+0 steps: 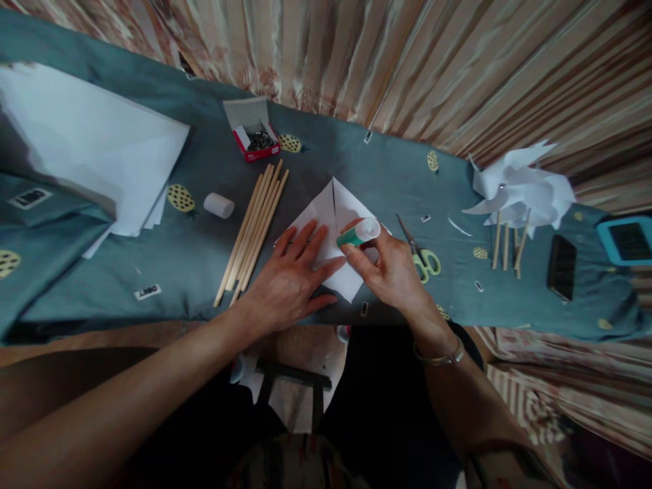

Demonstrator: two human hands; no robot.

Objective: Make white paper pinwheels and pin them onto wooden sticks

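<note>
A square of white paper (318,208) lies turned on its corner in front of me, with a slit or crease running in from its far corner. My left hand (293,278) rests flat on its left side, fingers spread. In my right hand (390,265) is a glue stick (359,232) with a green label, held tilted over the paper's middle. Its lower end is hidden by my fingers, so I cannot tell whether it touches the paper. A white cap (219,205) lies on its side to the left, past the wooden sticks (253,231).
Scissors (425,261) with light green handles lie right of the paper. An open red box (261,144) of small metal pieces stands at the back. White paper pinwheels (519,187), a dark phone (562,267) and a blue-framed device (629,241) are at right; paper sheets (96,129) lie at left.
</note>
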